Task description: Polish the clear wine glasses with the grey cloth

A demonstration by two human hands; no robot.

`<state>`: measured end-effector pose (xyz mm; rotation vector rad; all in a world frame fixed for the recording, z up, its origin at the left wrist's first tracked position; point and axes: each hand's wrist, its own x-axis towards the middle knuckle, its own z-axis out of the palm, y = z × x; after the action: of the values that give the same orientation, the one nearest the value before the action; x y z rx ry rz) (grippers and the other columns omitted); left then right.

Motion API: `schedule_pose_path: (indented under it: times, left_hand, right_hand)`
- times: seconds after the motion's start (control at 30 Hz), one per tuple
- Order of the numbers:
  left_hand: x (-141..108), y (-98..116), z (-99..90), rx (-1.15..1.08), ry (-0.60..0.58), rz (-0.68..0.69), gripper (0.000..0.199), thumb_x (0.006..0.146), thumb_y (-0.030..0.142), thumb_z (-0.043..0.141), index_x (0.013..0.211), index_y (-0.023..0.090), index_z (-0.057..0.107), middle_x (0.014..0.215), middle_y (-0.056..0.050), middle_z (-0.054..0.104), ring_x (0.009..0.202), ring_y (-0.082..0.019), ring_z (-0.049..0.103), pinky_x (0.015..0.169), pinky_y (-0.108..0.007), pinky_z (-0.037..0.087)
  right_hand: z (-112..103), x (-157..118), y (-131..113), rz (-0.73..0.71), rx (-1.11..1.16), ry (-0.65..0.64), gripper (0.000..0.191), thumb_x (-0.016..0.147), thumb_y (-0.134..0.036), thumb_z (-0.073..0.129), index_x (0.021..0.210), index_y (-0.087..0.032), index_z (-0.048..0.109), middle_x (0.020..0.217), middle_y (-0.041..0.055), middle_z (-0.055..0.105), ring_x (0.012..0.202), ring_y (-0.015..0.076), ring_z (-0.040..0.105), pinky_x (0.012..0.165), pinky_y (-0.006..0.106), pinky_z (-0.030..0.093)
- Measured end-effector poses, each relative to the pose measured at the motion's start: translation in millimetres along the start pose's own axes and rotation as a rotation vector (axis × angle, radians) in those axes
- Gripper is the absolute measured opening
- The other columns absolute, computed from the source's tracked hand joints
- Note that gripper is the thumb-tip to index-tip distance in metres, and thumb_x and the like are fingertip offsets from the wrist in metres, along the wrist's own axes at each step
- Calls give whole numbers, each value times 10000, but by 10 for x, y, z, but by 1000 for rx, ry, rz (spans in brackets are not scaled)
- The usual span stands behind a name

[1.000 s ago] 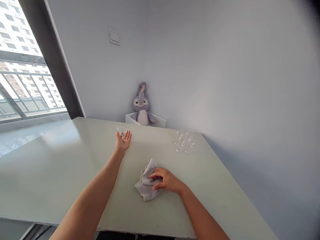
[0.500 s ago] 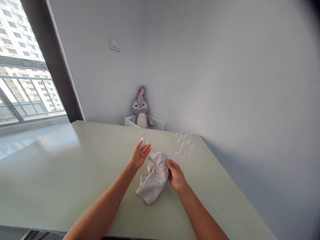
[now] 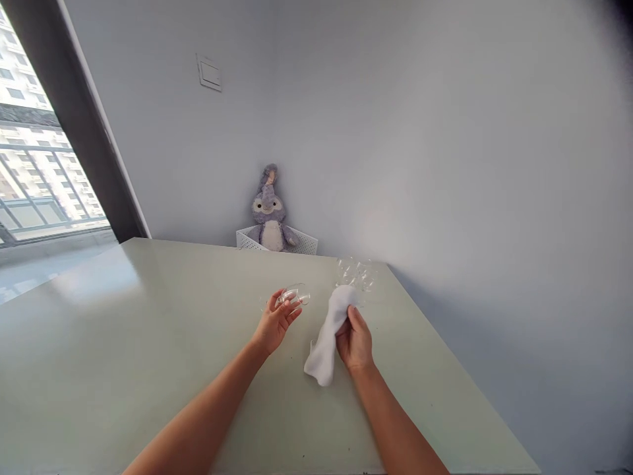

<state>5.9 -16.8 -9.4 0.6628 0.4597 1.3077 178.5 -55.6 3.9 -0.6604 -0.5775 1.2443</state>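
A clear wine glass [image 3: 301, 293] is tipped onto its side above the table, its bowl pointing right. The fingers of my left hand [image 3: 275, 323] close around it and partly cover its stem. My right hand [image 3: 356, 340] grips a white cloth [image 3: 326, 343], which hangs down bunched and narrow. A gap separates cloth and glass. Several more clear stemmed glasses [image 3: 355, 272] stand together just beyond the cloth, which hides their lower parts.
The pale green table [image 3: 163, 343] reaches to the wall [image 3: 445, 165] at the back and right. A purple plush toy [image 3: 271, 218] sits in a white perforated basket [image 3: 309, 245] past the far edge. On the left is a window [image 3: 44, 165].
My left hand has tipped the glass from near upright to lying sideways. My right hand has lifted the cloth away to the right, where it hangs narrower. The view has shifted slightly right.
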Motion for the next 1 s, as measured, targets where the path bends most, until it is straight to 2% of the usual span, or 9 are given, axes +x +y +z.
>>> schedule_pose_path:
  times: [0.07,0.17,0.27,0.33,0.53,0.63,0.73,0.87,1.0]
  left_hand:
    - [-31,-55,47,41,-26,-6,359,696,200,654,1007,264,489,1076,-23,554,1023,-204,551,895,-367,409]
    - [-70,-88,104,81,-54,-14,415,677,179,665,1041,264,483,1092,-36,544,1027,-204,541,876,-352,420]
    - [-94,-87,139,116,-75,-27,447,654,166,680,1044,258,482,1126,-46,526,1043,-213,526,859,-336,427]
    - [-107,-95,156,137,-89,-29,446,646,158,684,1033,255,486,1132,-45,519,1041,-209,524,852,-324,428]
    - [-173,-161,232,227,-106,-19,460,622,200,700,1026,253,487,1055,-31,550,839,-149,577,696,-261,464]
    - [-204,-173,258,265,-123,-41,456,649,228,682,1049,253,464,969,-22,579,771,-135,576,626,-232,458]
    - [-217,-186,257,309,-143,-60,469,674,236,662,1086,246,436,895,-29,597,760,-140,577,633,-236,460]
    - [-205,-187,232,411,-170,-40,483,687,233,650,1127,236,451,867,-43,616,763,-152,585,667,-261,465]
    - [-168,-88,212,411,-196,19,450,645,196,680,1079,224,563,1163,-102,536,1013,-211,527,817,-300,439]
  right_hand:
    - [89,-77,6,20,-87,-159,249,779,-398,535,913,-197,596,778,15,610,674,134,562,584,255,471]
    - [174,-174,42,35,-360,-338,315,817,-416,463,1010,-200,587,948,52,583,668,130,543,531,246,451]
    - [179,-203,66,-96,-637,-323,265,797,-384,497,972,-225,617,1097,51,522,673,118,530,515,228,440]
    - [160,-197,68,-130,-694,-313,236,789,-369,508,934,-228,629,1113,48,510,664,115,532,494,224,441]
    - [137,-208,94,143,-439,-373,246,768,-369,543,958,-213,536,752,-1,594,578,135,590,459,245,488]
    - [147,-225,127,211,-330,-360,287,742,-368,590,963,-215,489,775,1,613,579,141,619,451,240,494]
    - [146,-225,163,246,-279,-335,354,738,-363,605,1030,-210,477,767,8,626,555,135,621,434,220,488]
    - [84,-171,212,309,-205,-287,315,721,-360,629,959,-174,537,547,-39,583,397,93,542,406,206,473]
    - [1,-95,209,389,-114,-255,270,694,-354,658,844,-149,569,442,-45,557,334,76,488,375,180,441]
